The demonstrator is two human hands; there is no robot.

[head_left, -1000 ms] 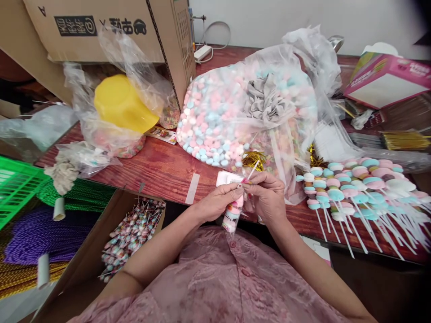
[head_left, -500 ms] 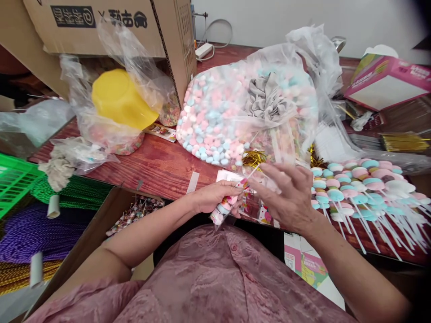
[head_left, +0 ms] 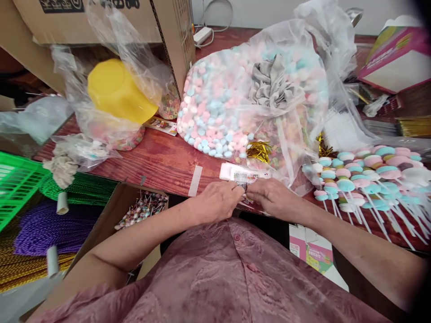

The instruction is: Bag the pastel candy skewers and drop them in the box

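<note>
My left hand and my right hand are close together at the table's front edge, fingers curled down and tips nearly meeting. Between them lies a printed clear plastic bag, pinched by the fingertips of both hands. Most of its lower part is hidden under my fingers. Just behind it lies a white stack of bags. Gold twist ties form a bunch beyond the hands. To the right, marshmallow lollipops in pink, blue and white lie in a pile, white sticks toward me.
A large clear bag of marshmallows carries a grey scrunchie. At left are a yellow bowl, a cardboard box and a green basket. Below the edge, an open box holds wrapped lollipops.
The wrapped marshmallow lollipop in my left hand is out of sight. My right hand has come down beside the left, and both now work at a printed bag. The view has shifted slightly.
</note>
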